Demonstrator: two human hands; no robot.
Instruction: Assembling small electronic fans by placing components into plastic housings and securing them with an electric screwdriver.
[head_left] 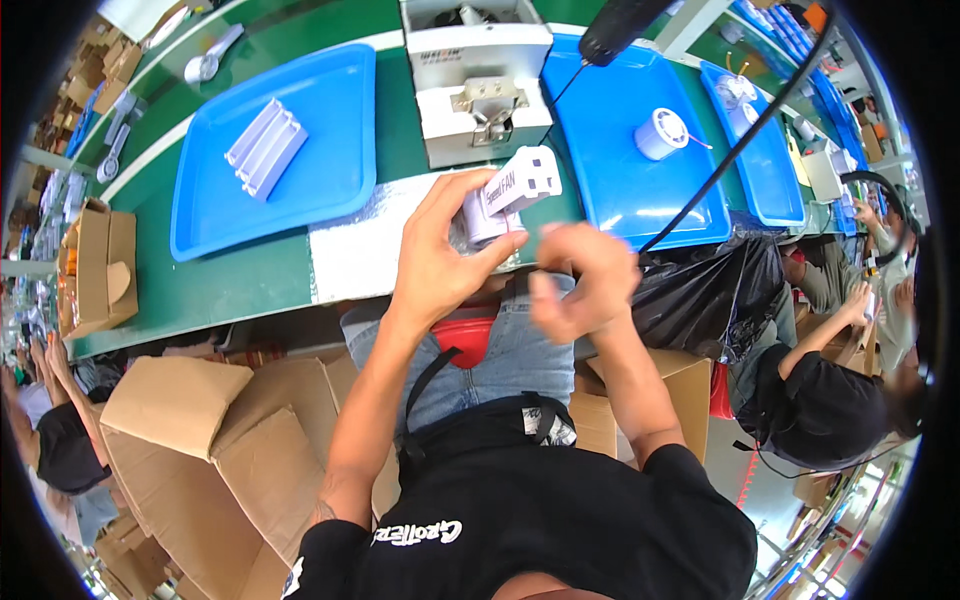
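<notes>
My left hand [438, 243] is closed around a white plastic fan housing [522, 183], thumb on the near side and fingers on the far side. The housing is tilted, and its end face shows several dark square openings. Close to the right of it is my right hand [588, 278], fingers curled and smeared by motion; whether anything is between them cannot be made out. Under my left hand lies a silvery padded sheet [355, 245] on the green bench. Just beyond the housing stands a white box-shaped fixture [455, 125] with a metal clamp [490, 105] on its front.
A blue tray [335, 110] at left holds white channel-shaped parts [267, 150]. Another blue tray [600, 130] at right holds a round white fan head [661, 134]. A dark driver [615, 35] hangs above. Open cardboard boxes [180, 400] stand below the bench; a co-worker [820, 400] sits at right.
</notes>
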